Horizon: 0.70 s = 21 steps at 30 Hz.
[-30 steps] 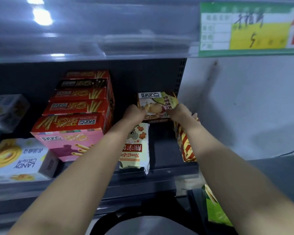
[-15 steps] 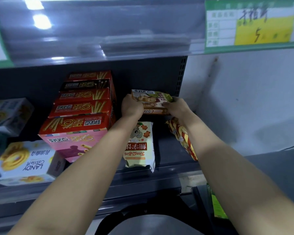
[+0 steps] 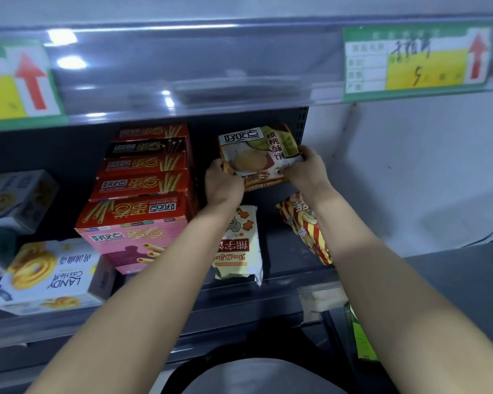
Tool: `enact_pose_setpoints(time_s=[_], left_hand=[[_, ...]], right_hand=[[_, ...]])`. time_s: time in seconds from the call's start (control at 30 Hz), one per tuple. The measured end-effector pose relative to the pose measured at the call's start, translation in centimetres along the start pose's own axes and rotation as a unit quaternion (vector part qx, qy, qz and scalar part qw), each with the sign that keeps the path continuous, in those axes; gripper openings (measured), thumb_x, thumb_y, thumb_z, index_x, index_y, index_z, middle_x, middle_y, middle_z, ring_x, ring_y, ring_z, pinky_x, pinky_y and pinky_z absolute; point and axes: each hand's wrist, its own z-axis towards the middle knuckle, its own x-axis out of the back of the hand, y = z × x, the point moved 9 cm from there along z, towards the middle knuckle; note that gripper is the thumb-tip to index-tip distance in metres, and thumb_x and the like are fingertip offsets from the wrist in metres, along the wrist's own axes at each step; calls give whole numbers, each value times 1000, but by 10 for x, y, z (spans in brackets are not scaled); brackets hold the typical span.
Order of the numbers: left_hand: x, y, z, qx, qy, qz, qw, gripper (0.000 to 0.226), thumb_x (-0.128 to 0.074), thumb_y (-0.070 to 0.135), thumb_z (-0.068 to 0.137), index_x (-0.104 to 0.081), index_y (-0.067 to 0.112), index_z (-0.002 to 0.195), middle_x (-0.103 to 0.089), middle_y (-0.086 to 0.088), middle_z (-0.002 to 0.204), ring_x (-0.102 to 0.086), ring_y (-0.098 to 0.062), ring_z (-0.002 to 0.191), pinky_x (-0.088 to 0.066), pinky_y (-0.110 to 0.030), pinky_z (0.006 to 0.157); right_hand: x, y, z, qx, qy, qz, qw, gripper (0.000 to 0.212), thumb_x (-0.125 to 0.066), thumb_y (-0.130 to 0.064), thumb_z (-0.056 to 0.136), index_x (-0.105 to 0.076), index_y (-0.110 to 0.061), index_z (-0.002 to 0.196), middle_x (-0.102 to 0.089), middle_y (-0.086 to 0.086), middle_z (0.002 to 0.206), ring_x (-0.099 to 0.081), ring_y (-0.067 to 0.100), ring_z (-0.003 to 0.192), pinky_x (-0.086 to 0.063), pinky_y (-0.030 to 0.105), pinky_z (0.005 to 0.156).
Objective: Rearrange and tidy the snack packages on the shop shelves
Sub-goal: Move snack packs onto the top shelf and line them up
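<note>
Left hand [image 3: 224, 183] and right hand [image 3: 308, 169] each gripped a lower corner of a cookie pack [image 3: 256, 155] raised at twelve o'clock; boxes [image 3: 145, 180] at ten o'clock looked stacked, while two packs [image 3: 236, 245] at its six o'clock lay askew, seemingly not yet tidied.

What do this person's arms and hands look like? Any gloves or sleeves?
The left hand and right hand are bare: no gloves, rings or watch show. No sleeves reach the forearms. One nail on the right hand looks dark, perhaps painted.
</note>
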Motion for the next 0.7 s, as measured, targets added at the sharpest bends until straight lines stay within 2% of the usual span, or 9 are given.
enact_pose_setpoints(time_s=[0.17,0.3,0.4,0.47,0.5,0.57,0.6,0.67,0.7], left_hand=[[10,-3,-19,16,-25,9,1000,42,-56,-4,81,-57,15,118,-61,0,117,-59,-19,105,-51,-36,94],[26,-7,-34,20,-53,53,997,43,-59,1,78,-56,13,119,-60,-8,119,-61,-28,106,-54,-42,90],[32,-15,-49,16,-108,54,993,50,-64,2,69,-55,14,116,-63,-10,113,-64,-31,100,-57,-44,81],[42,-15,-68,5,-133,60,989,58,-65,1,69,-54,17,124,-62,-7,117,-63,-27,104,-55,-40,88],[48,-11,-80,-1,-144,52,988,61,-64,-2,72,-53,18,128,-61,-6,119,-62,-24,106,-53,-37,91],[57,-4,-104,-5,-182,21,983,61,-60,-11,76,-52,16,130,-62,-5,119,-61,-21,104,-52,-33,93],[59,-3,-111,-7,-191,10,982,60,-60,-12,77,-52,14,130,-61,-5,119,-60,-20,104,-52,-33,94],[67,0,-124,-19,-203,8,979,62,-62,-13,75,-50,13,131,-56,-7,123,-58,-21,107,-50,-36,97],[72,2,-132,-27,-210,13,977,62,-62,-12,75,-50,13,131,-55,-7,124,-58,-21,107,-50,-37,98]], right_hand=[[8,-11,-26,17,48,12,999,37,-55,7,81,-57,-11,114,-64,4,103,-63,20,98,-55,40,88],[12,-9,-66,-17,91,35,995,40,-50,8,84,-56,-12,117,-60,-4,92,-63,14,87,-54,22,69],[13,-1,-106,-46,114,129,984,51,-51,17,79,-52,-11,121,-62,-1,94,-63,19,93,-56,30,78],[16,2,-135,-59,137,152,977,54,-48,19,77,-52,-14,119,-63,5,100,-63,23,95,-55,38,81],[18,1,-150,-60,148,161,974,51,-47,20,76,-54,-16,110,-63,4,96,-62,24,94,-54,39,79],[23,-1,-182,-60,166,183,967,48,-45,23,74,-54,-21,89,-62,-2,85,-62,21,85,-54,35,75],[25,-4,-194,-60,168,192,965,48,-45,24,74,-52,-23,84,-61,-4,81,-61,17,80,-54,28,72],[28,-9,-218,-64,174,185,965,48,-45,24,75,-49,-23,82,-60,-8,78,-58,7,71,-51,15,60],[30,-10,-230,-65,179,182,965,48,-46,24,75,-50,-23,81,-60,-8,78,-58,7,70,-50,14,58]])
